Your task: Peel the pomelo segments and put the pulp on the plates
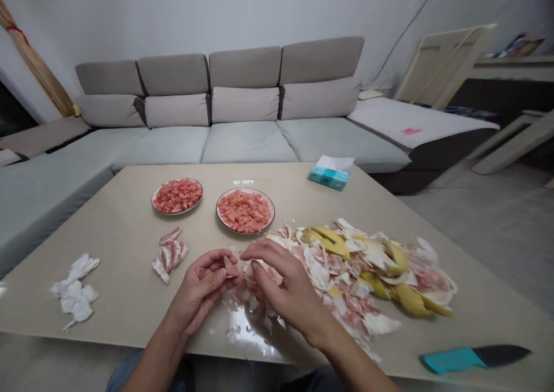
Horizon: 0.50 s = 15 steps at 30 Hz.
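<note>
My left hand (203, 291) pinches a small pink piece of pomelo flesh (231, 267) between thumb and fingers. Close beside it on the right, my right hand (283, 282) has its fingers stretched out and slightly bent, with nothing visible in them. Under and beyond the right hand spreads a heap of torn white membrane and yellow pomelo peel (333, 265). Several unpeeled pomelo segments (172, 255) lie left of my hands. Farther back stand two dark-rimmed plates, a left one (154, 208) and a nearer one (272, 216), both piled with pink pomelo flesh.
A knife with a turquoise handle (450, 360) lies at the table's front right. Crumpled white tissues (75, 291) are at the left, and a blue tissue pack (331, 174) is near the back edge. Behind the table (125, 207) runs a grey sofa (246, 141).
</note>
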Available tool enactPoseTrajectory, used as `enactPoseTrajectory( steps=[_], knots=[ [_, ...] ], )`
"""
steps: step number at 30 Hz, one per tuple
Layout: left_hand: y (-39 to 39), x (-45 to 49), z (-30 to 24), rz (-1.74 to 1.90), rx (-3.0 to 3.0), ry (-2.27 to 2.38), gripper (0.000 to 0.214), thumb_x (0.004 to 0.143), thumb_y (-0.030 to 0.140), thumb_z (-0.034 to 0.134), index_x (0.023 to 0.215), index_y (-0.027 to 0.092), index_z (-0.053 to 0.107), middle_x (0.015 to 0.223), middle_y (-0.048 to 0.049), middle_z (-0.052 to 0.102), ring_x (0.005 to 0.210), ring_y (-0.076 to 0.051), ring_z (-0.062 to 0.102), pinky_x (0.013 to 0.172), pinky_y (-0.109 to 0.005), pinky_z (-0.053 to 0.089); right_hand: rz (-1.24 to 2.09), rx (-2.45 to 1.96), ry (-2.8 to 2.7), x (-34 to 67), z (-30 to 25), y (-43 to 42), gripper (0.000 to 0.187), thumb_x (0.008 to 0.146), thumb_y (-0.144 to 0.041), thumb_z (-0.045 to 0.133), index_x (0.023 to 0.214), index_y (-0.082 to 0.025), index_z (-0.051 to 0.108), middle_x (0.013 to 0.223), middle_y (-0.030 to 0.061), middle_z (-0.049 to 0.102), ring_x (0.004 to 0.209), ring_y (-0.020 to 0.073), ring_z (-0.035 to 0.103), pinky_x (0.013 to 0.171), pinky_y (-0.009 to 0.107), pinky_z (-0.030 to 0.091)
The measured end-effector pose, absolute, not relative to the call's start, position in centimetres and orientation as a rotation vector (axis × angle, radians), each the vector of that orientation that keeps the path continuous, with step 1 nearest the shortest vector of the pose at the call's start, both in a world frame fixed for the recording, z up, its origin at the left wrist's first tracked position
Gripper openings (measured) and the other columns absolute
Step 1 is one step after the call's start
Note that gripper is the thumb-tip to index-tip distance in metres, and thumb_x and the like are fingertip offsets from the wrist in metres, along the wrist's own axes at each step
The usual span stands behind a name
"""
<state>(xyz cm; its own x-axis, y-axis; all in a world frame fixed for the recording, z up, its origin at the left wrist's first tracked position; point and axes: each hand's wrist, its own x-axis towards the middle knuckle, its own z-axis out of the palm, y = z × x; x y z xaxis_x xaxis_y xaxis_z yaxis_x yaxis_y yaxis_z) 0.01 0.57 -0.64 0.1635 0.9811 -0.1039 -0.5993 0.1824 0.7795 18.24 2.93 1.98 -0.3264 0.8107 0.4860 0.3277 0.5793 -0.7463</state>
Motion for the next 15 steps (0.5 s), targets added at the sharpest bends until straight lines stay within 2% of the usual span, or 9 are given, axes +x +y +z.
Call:
enactPoseTrajectory(
  steps=[5,11,15],
  knots=[
    [0.7,0.1,-0.6,1.253,0.63,0.747,0.028,0.073,0.014,0.077,0.1,0.016,0.071,0.089,-0.0042,0.069,0.079,-0.013,0.066,0.077,-0.024,0.055,0.586,-0.833,-1.902,17.6,1.5,2.6,0.015,0.086,-0.02,0.063,0.099,-0.025,0.069,0.095,0.0062,0.064,0.092,0.0215,0.06,0.08,0.036,0.049],
    [0.7,0.4,-0.9,1.239,0.626,0.714,0.025,0.074,0.013,0.076,0.099,0.016,0.07,0.089,-0.0037,0.069,0.083,-0.013,0.066,0.084,-0.026,0.053,0.409,-0.85,-1.994,17.1,1.4,2.5,0.013,0.09,-0.014,0.051,0.089,-0.019,0.062,0.09,0.009,0.062,0.086,0.0227,0.055,0.076,0.038,0.046],
    [0.6,0.6,-0.8,1.234,0.633,0.686,0.022,0.075,0.012,0.075,0.096,0.015,0.069,0.088,-0.0034,0.068,0.083,-0.013,0.065,0.085,-0.027,0.053,0.474,-0.889,-1.989,16.7,1.3,2.3,0.013,0.09,-0.013,0.045,0.084,-0.018,0.054,0.088,0.0087,0.057,0.085,0.0221,0.053,0.076,0.037,0.045]
  ],
)
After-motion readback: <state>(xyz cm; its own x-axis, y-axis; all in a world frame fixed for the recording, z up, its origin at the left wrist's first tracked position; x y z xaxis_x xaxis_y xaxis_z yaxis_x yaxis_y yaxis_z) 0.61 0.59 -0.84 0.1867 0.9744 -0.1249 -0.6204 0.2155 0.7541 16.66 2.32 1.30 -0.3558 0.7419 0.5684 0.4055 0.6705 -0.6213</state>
